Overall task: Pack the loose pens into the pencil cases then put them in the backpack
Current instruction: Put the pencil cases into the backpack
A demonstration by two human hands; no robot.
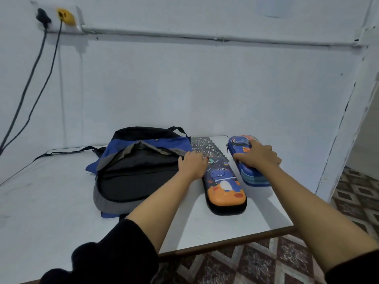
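— Dinosaur pencil case (224, 189) nearest us, flat on the white counter (51, 191): a long, rounded hard shell with a black rim, orange at the near end.

— And the hands?

— Left hand (192, 163) sits knuckles-up at that case's far end, fingers bent down, thumb against the backpack (131, 167). The fingertips are hidden, so I cannot tell whether it grips anything or only rests there.

— The right?

— Right hand (256, 155) clasps the blue pencil case (251, 175) just to the right, thumb down the left wall, fingers over the glossy lid. This case is thicker, with teal bands along its side, and it lies near the counter's right edge.

— Backpack open?

— Wide open, left of both cases. It's soft blue and grey cloth with dark lining showing, and a black strap (61, 152) trails off to the left. The inside is too dark to read.

— Farther back?

— A lacy patterned mat (205, 147) lies between the backpack and the blue case. Behind it is a pale wall with a pipe (205, 37). Top left, there's a yellow plug (65, 16) and a black plug (43, 16) in a socket, both blurred.
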